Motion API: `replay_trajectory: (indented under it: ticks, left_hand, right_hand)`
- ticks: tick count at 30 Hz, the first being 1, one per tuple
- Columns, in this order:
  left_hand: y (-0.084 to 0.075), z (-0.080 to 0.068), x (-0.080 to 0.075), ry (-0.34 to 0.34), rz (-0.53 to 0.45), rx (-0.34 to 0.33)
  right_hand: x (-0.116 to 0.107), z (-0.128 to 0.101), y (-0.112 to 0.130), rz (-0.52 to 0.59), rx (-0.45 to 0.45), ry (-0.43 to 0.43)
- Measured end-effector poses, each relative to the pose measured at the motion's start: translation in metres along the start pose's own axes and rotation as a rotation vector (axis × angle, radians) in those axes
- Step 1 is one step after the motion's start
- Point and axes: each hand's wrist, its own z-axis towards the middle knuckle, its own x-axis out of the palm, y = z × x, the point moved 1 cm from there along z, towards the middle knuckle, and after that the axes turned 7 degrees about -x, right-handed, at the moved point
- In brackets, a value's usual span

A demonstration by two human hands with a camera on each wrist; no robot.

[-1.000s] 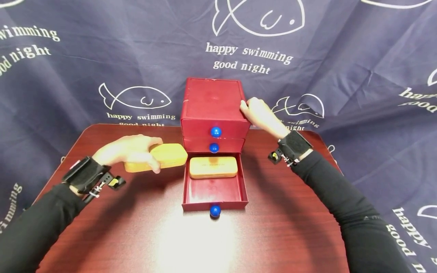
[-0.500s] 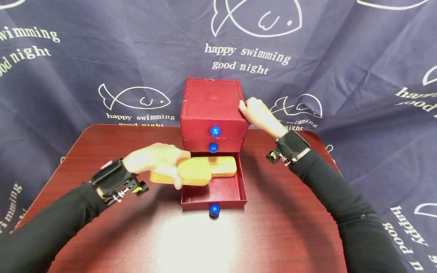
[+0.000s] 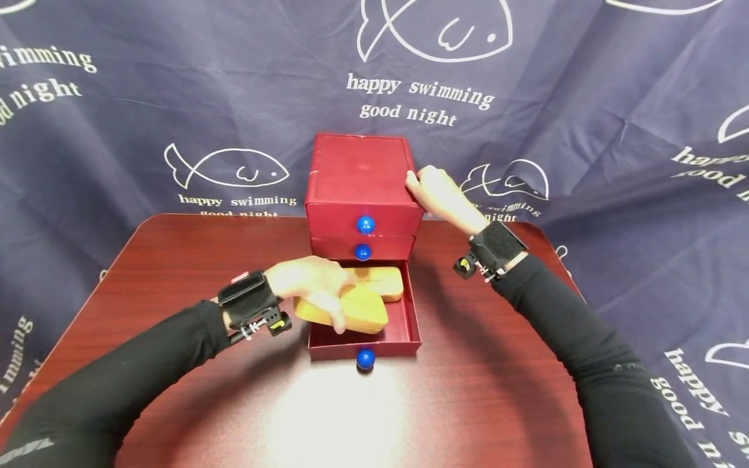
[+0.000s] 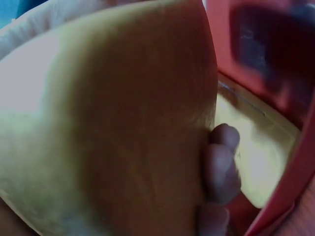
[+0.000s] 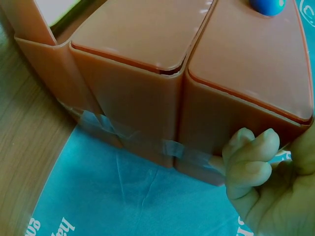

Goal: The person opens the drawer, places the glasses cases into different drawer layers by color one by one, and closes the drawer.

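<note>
At the centre of the head view, the left hand point(image 3: 310, 281) has its grip curled round a yellow case point(image 3: 351, 311), tilted over the open bottom drawer point(image 3: 404, 325) of the red chest point(image 3: 359, 175). A second case point(image 3: 386, 281) lies flat at the drawer's back, touching the first. Right of centre, the right hand point(image 3: 435, 192) grips the chest's upper right edge, fingers curled against its side. The chest stands on the desk point(image 3: 175, 260).

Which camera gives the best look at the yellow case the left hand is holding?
The head view: the yellow case shows whole in the left hand, over the open bottom drawer. The left wrist view shows only a blurred close-up of it; the right wrist view doesn't clearly show it.
</note>
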Motion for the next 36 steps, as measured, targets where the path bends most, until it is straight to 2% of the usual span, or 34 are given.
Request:
replay_trajectory:
  ticks: [8, 18, 36]
  left_hand:
    - [-0.013, 0.017, 0.005, 0.030, 0.024, 0.009]
    - [-0.023, 0.027, 0.011, 0.012, 0.035, 0.040]
    - [-0.029, 0.034, 0.024, -0.023, 0.017, -0.029]
  right_hand:
    - [0.000, 0.001, -0.002, 0.010, 0.002, 0.000]
    - [0.001, 0.000, 0.000, 0.000, -0.004, 0.001]
    - [-0.001, -0.001, 0.001, 0.016, 0.019, 0.002]
